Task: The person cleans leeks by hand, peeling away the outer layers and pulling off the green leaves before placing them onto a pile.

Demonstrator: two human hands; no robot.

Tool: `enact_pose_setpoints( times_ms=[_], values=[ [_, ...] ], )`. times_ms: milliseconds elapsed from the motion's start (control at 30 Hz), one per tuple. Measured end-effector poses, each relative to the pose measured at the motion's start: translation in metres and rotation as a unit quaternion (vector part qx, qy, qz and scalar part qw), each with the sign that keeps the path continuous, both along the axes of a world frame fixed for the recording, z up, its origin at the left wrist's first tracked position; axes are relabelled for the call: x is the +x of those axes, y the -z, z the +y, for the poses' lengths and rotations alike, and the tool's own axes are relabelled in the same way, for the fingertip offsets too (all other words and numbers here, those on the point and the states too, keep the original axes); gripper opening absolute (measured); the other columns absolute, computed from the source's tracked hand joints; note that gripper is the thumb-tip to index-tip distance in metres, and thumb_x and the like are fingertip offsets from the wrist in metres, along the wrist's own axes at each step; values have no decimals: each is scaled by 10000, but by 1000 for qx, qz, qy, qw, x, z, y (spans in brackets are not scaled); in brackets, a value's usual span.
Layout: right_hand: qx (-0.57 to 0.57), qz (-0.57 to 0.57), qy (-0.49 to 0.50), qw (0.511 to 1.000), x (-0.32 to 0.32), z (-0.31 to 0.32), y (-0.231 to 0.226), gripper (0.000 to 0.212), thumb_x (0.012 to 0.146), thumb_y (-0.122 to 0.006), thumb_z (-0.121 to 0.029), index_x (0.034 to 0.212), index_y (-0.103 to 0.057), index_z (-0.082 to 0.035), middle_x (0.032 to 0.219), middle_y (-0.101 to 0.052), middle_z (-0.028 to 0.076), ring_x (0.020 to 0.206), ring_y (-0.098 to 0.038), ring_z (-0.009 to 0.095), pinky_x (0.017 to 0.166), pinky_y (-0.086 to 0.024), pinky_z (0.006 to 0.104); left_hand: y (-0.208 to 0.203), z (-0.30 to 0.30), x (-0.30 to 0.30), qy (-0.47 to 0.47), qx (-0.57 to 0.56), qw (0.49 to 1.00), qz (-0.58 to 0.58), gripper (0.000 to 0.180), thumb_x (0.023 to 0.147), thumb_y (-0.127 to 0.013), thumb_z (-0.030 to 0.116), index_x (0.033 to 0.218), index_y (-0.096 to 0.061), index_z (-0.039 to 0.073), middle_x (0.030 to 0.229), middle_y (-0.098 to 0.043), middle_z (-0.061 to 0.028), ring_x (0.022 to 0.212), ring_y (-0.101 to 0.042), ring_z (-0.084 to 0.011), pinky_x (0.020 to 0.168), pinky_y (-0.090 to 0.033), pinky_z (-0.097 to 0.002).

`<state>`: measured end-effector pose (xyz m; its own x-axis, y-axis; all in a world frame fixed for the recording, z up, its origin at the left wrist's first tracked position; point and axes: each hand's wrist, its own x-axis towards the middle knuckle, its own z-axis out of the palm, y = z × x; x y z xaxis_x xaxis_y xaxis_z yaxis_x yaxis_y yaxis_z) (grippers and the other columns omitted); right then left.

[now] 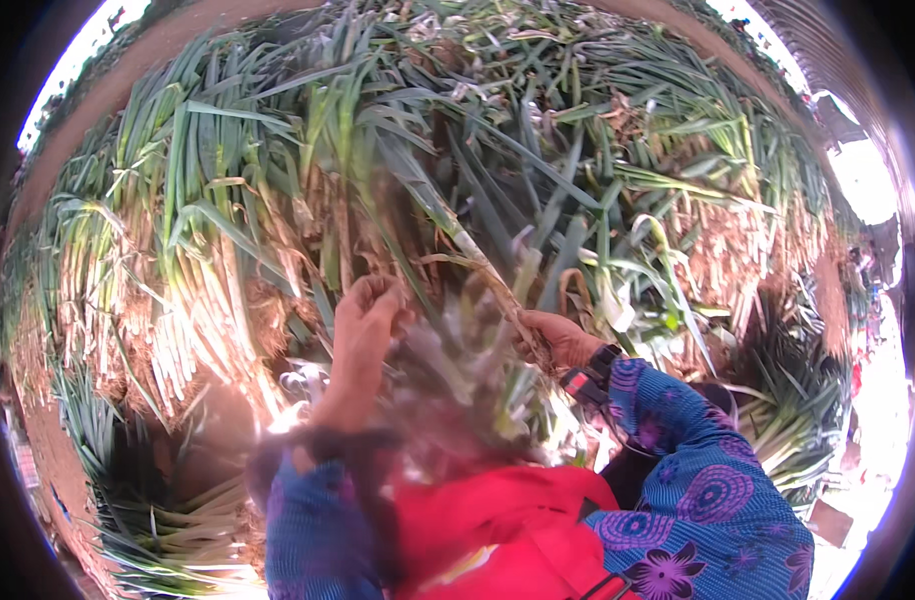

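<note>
My right hand is closed around the lower end of a single leek, whose pale, dirt-streaked stalk slants up and left to long green leaves. My left hand is raised to the left of that stalk, apart from it. Its fingers are curled in and slightly smeared by motion; what they hold, if anything, is too unclear to name. Loose leaves and peelings lie below and between my hands, partly blurred.
Bundled leeks stand thickly at the left, pale ends toward me, with another heap at the right. More leeks lie at the lower left. A red cloth covers my lap, and a black device sits on my right wrist.
</note>
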<state>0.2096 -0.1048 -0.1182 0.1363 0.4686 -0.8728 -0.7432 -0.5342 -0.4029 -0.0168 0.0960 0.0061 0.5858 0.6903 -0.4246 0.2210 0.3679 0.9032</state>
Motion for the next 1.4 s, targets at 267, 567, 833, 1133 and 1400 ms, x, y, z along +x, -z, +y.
enact_pose_setpoints(
  times_ms=[267, 567, 833, 1133, 1400],
  values=[
    [69, -193, -90, 975, -82, -139, -205, 326, 958, -529, -347, 1051, -547, -35, 769, -509, 0, 608, -485, 70, 513, -410, 239, 81, -72, 46, 68, -113, 991, -22, 380, 897, -614, 439, 1078, -571, 107, 1083, -584, -19, 900, -556, -153, 739, -476, -331],
    [-52, -471, -155, 867, -125, -301, -246, 446, 890, -612, -218, 1278, -528, -14, 800, -600, 30, 605, -515, 64, 539, -436, 244, 31, -228, 103, 57, -417, 867, -266, 220, 910, -637, 146, 1119, -588, 98, 947, -648, -24, 823, -612, -158, 618, -497, -312],
    [-68, -528, -25, 846, -149, -377, -230, 481, 920, -617, -220, 1343, -487, -33, 854, -630, 13, 611, -579, 95, 533, -496, 242, -44, -283, 154, 162, -310, 874, -337, 319, 849, -671, 63, 1147, -559, 81, 1064, -631, -40, 950, -613, -181, 736, -494, -324],
    [103, -515, 48, 850, -130, -290, -196, 496, 964, -536, -304, 1350, -456, -3, 1111, -628, 161, 971, -596, 194, 898, -465, 360, -102, -214, 161, 188, -119, 931, -288, 446, 834, -653, 38, 1251, -519, 120, 1143, -610, -35, 948, -597, -156, 715, -477, -275],
    [293, -478, 104, 822, -109, -234, -157, 391, 967, -496, -370, 1040, -578, 6, 837, -598, 55, 684, -569, 149, 571, -470, 310, -71, -195, 168, 214, 30, 947, -239, 374, 813, -541, -28, 1180, -555, 39, 1076, -589, -77, 860, -582, -169, 703, -479, -279]
  ],
)
